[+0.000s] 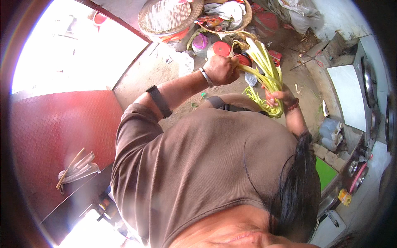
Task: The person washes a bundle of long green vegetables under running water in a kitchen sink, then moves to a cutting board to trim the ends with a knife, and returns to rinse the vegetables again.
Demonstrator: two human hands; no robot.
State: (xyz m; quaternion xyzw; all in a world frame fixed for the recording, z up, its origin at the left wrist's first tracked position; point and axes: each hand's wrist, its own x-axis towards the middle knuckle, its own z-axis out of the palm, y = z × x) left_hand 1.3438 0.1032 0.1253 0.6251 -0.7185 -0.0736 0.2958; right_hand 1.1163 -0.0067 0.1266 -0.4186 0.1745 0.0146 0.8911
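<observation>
My right hand [276,96], with a red bead bracelet at the wrist, is closed around a bunch of long pale-green leafy stalks [263,62]. Their whitish ends point away from me and their yellow-green leafy ends bend down by my lap. Stringy roots show beside the pale ends. To the left, my left hand [221,70], with a light bangle at the wrist, is shut on a stalk that reaches across from the bunch. Its fingertips are hidden from view. Just beyond my left hand stands a container with a red lid [222,48].
A purple-lidded container [200,41], a woven tray [145,23] and a round basket [247,18] of bags and scraps lie ahead. A plastic bag [185,63] is on the floor. Plastic jugs [330,131] stand at right, a red metal door [68,124] at left.
</observation>
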